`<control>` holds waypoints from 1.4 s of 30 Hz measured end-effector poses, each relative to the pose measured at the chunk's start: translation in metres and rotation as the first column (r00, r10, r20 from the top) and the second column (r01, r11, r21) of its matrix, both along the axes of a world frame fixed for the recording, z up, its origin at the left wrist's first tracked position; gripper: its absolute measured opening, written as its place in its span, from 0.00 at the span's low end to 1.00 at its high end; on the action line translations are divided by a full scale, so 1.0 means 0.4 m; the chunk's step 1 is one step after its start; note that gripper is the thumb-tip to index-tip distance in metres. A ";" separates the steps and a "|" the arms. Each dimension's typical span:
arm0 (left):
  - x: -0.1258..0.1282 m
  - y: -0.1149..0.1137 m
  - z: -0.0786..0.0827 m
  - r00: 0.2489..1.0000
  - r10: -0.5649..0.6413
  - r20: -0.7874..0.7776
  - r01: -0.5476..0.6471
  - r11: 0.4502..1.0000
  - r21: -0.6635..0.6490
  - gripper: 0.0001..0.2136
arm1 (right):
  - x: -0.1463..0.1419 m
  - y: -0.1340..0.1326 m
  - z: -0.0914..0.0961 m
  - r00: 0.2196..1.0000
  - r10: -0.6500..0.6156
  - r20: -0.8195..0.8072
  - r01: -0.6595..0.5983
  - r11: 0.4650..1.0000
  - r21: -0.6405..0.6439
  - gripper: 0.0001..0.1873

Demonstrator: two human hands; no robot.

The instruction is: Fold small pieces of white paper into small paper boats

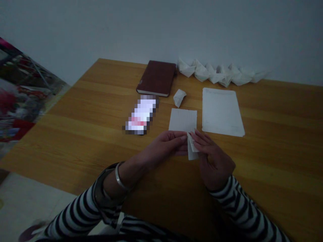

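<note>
Between my two hands is a small folded piece of white paper [192, 150], held above the near part of the table. My left hand [173, 143] pinches its left side between thumb and fingers. On the other side, my right hand [212, 154] grips the paper with its fingers close together. Just beyond my hands lies a flat, roughly square sheet of paper [183, 119], its near edge partly covered by them. A small folded paper piece [179, 97] sits behind that sheet.
A pixelated phone [141, 115] lies on the wooden table [96, 97], left of the sheet. Behind it is a brown notebook [158, 78]. A stack of lined paper [222, 111] lies at the right. Several folded paper shapes [214, 72] stand in a row along the wall.
</note>
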State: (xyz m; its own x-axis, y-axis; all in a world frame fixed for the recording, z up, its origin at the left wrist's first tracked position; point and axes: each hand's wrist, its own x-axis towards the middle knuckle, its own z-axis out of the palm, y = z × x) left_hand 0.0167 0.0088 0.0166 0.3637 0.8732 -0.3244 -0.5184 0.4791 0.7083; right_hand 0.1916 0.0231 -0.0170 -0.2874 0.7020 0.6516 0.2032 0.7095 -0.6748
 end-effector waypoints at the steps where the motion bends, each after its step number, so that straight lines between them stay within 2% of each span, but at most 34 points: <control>1: -0.001 0.001 -0.001 1.000 -0.008 -0.007 0.008 1.000 0.014 0.10 | -0.002 0.000 0.000 1.000 -0.003 -0.009 0.003 1.000 0.000 0.18; 5: -0.005 0.002 0.000 0.999 -0.027 -0.032 0.028 0.998 0.049 0.10 | -0.005 0.001 0.000 1.000 0.007 -0.021 -0.006 1.000 0.018 0.17; 11: -0.013 0.000 0.013 0.995 -0.021 -0.095 0.024 0.999 0.029 0.11 | 0.001 0.006 0.002 0.997 0.063 0.033 -0.064 0.998 0.028 0.16; 17: -0.029 0.001 0.014 0.997 -0.032 -0.070 0.034 0.999 0.030 0.12 | -0.002 0.008 0.005 0.995 0.095 0.044 -0.094 0.995 -0.012 0.15; 23: -0.029 0.000 0.027 0.998 0.050 -0.047 -0.052 0.998 -0.036 0.13 | -0.004 0.004 0.006 0.995 0.104 0.013 -0.103 0.994 -0.031 0.17; 25: -0.025 0.000 0.031 0.996 0.052 -0.067 -0.053 0.998 -0.021 0.15 | -0.005 0.003 0.008 0.994 0.101 0.033 -0.100 0.995 -0.020 0.17; 30: -0.020 0.002 0.024 0.991 0.024 -0.135 -0.021 0.999 0.030 0.11 | -0.007 0.003 0.009 0.995 0.083 0.057 -0.082 0.997 -0.006 0.16; 33: -0.021 0.003 0.021 0.984 0.024 -0.174 -0.017 0.999 0.040 0.11 | -0.008 0.004 0.005 0.994 0.096 0.048 -0.095 0.995 -0.027 0.15; 38: -0.022 0.004 0.027 0.973 0.069 -0.222 -0.041 0.991 0.128 0.11 | -0.012 0.007 0.000 0.997 0.077 0.016 -0.075 0.992 -0.103 0.15; 42: -0.027 0.005 0.019 0.970 0.072 -0.234 -0.051 0.994 0.093 0.12 | -0.016 0.010 0.006 0.999 0.046 0.009 -0.044 0.988 -0.147 0.13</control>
